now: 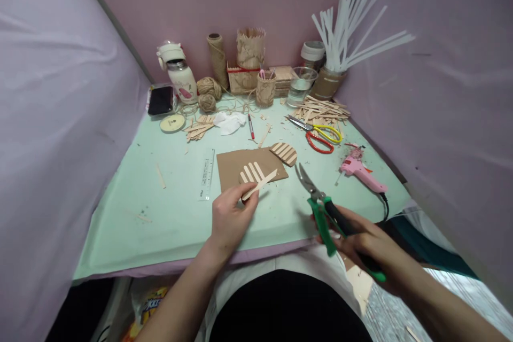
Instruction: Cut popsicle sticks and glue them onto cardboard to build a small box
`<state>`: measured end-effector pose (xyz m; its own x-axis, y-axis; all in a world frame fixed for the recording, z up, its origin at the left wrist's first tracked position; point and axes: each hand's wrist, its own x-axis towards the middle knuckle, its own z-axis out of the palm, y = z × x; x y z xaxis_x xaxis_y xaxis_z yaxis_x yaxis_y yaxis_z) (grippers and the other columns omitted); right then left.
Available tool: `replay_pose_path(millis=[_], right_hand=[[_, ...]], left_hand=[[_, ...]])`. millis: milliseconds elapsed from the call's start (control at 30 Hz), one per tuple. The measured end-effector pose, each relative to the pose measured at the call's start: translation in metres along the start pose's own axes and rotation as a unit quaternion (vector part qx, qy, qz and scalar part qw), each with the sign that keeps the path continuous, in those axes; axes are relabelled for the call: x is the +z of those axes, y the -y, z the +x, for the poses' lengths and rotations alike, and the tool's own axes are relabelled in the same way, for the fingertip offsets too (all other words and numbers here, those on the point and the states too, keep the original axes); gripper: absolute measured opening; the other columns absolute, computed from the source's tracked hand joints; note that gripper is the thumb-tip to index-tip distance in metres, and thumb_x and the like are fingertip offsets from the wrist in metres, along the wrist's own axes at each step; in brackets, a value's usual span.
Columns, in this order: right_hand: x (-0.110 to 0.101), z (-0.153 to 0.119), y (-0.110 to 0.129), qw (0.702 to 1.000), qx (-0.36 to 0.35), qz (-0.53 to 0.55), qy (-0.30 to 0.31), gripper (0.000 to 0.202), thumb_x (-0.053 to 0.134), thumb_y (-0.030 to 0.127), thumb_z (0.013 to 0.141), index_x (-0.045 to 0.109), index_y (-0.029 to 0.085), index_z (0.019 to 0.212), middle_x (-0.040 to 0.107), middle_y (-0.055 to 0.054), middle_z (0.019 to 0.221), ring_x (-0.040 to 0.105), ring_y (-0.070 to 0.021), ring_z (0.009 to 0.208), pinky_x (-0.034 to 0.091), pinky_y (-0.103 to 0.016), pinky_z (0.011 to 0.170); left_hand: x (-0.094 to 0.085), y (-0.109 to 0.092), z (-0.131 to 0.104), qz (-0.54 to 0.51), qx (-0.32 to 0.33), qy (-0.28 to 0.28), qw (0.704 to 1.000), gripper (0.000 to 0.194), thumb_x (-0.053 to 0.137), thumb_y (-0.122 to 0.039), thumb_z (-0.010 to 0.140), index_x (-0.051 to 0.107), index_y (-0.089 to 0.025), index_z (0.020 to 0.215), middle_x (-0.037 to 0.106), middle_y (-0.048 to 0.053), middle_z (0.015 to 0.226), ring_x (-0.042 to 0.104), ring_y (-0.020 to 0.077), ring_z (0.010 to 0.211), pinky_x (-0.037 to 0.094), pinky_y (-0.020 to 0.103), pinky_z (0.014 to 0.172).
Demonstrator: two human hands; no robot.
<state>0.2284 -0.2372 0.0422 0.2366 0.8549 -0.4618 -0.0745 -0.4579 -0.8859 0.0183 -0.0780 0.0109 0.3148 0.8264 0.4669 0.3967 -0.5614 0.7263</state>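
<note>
Between thumb and fingers, my left hand (232, 216) pinches a flat wooden craft stick (262, 183) with a slanted far end. Just behind that stick, several pale sticks (251, 172) lie side by side over a sheet of brown cardboard (232, 163); my hand partly hides them. My right hand (360, 238) is wrapped round the green and black handles of pruning shears (318, 200), whose blades are parted and point away to the left, with nothing between them. A rounded cardboard piece striped with sticks (284, 153) rests at the cardboard's right corner.
Scissors (316, 131), a pink glue gun (363, 172) and a pile of craft sticks (323, 111) lie to the right. A clear ruler (207, 175) is left of the cardboard. Along the back stand a bottle (182, 80), twine (209, 88), a water cup (300, 88) and glue sticks (340, 37).
</note>
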Motion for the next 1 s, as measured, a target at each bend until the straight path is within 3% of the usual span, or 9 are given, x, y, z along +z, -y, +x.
replay_pose_path(millis=[67, 200, 367, 633, 867, 1000], right_hand=[[0.010, -0.006, -0.009, 0.997, 0.033, 0.061, 0.028, 0.062, 0.057, 0.030, 0.068, 0.059, 0.024, 0.129, 0.067, -0.010, 0.121, 0.064, -0.0323, 0.108, 0.049, -0.050, 0.096], [0.024, -0.009, -0.019, 0.996, 0.072, -0.018, 0.056, 0.066, 0.060, 0.025, 0.066, 0.058, 0.026, 0.132, 0.071, -0.008, 0.108, 0.064, -0.0329, 0.103, 0.046, -0.053, 0.099], [0.030, -0.008, -0.002, 0.991, 0.034, -0.060, 0.112, 0.073, 0.057, 0.027, 0.069, 0.049, 0.025, 0.141, 0.062, -0.008, 0.132, 0.054, -0.0322, 0.122, 0.037, -0.049, 0.107], [0.038, -0.004, 0.016, 0.989, 0.049, -0.068, 0.119, 0.074, 0.057, 0.027, 0.068, 0.046, 0.021, 0.141, 0.059, -0.010, 0.133, 0.051, -0.0328, 0.123, 0.029, -0.050, 0.111], [0.037, -0.004, 0.014, 0.990, 0.064, -0.046, 0.113, 0.080, 0.058, 0.030, 0.068, 0.040, 0.018, 0.146, 0.058, -0.011, 0.133, 0.052, -0.0337, 0.120, 0.026, -0.049, 0.112], [0.033, -0.003, 0.005, 0.991, 0.066, -0.043, 0.103, 0.082, 0.059, 0.032, 0.070, 0.037, 0.020, 0.148, 0.053, -0.010, 0.140, 0.045, -0.0341, 0.128, 0.025, -0.048, 0.113]], left_hand=[[0.000, -0.002, 0.001, -0.004, -0.002, 0.000, 1.000, 0.012, 0.062, -0.023, 0.085, 0.073, -0.020, 0.089, 0.075, 0.001, 0.075, 0.063, 0.0123, 0.060, 0.053, 0.025, 0.062], [-0.001, -0.007, 0.003, -0.006, 0.008, 0.005, 1.000, 0.012, 0.062, -0.020, 0.084, 0.073, -0.020, 0.089, 0.076, 0.001, 0.078, 0.065, 0.0129, 0.063, 0.053, 0.025, 0.064], [0.001, -0.013, 0.004, -0.006, 0.023, 0.015, 1.000, 0.011, 0.063, -0.018, 0.084, 0.073, -0.019, 0.089, 0.077, 0.002, 0.081, 0.066, 0.0127, 0.062, 0.054, 0.025, 0.063], [0.015, -0.021, -0.002, -0.025, 0.068, 0.033, 0.997, 0.011, 0.063, -0.014, 0.083, 0.072, -0.018, 0.089, 0.078, 0.004, 0.084, 0.071, 0.0157, 0.072, 0.056, 0.026, 0.068], [0.021, -0.023, -0.004, -0.026, 0.086, 0.036, 0.995, 0.012, 0.064, -0.011, 0.082, 0.072, -0.018, 0.088, 0.078, 0.003, 0.083, 0.072, 0.0168, 0.074, 0.055, 0.027, 0.070], [0.020, -0.024, -0.004, -0.023, 0.088, 0.040, 0.995, 0.012, 0.064, -0.011, 0.082, 0.072, -0.017, 0.088, 0.077, 0.004, 0.082, 0.072, 0.0173, 0.073, 0.055, 0.027, 0.070]])
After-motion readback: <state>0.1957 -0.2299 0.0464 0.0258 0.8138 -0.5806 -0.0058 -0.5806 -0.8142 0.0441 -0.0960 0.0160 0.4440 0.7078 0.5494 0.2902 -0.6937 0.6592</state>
